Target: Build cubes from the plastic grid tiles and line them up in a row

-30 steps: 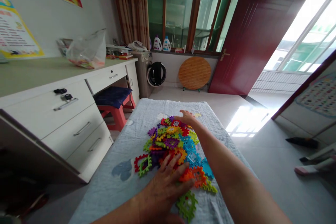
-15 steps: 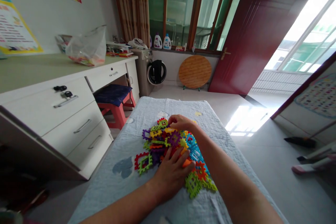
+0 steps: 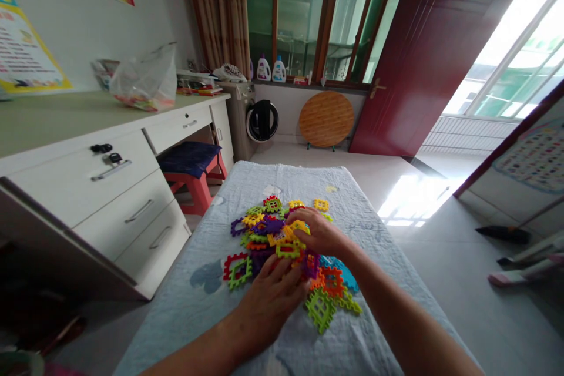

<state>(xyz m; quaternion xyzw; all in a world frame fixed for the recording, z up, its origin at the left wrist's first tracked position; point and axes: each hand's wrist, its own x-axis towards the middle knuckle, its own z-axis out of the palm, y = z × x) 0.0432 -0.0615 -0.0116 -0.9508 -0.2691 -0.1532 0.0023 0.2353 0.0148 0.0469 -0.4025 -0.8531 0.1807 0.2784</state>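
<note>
Head view: notched pieces (image 3: 272, 227) lie heaped on the cloth (image 3: 264, 179); my left hand (image 3: 279, 289) rests released, near; my right hand (image 3: 318, 232) curls farther right, grasp indeterminable. Apparent step: handling the heap, calling for light fingers.

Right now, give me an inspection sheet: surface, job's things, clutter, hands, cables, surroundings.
Surface: pale blue patterned cloth, slightly creased.
Job's things: pile of toothed plastic pieces, mixed colours, overlapping; yellow piece lies apart at the far right.
Clutter: plastic bag on the desk, left.
Left hand: palm down, fingers on the near side of the pile.
Right hand: over the pile, fingers at yellow pieces; grip unclear.
Cables: nothing seen.
Surroundings: stool by the desk, washing machine, round wooden board and red door beyond.
</note>
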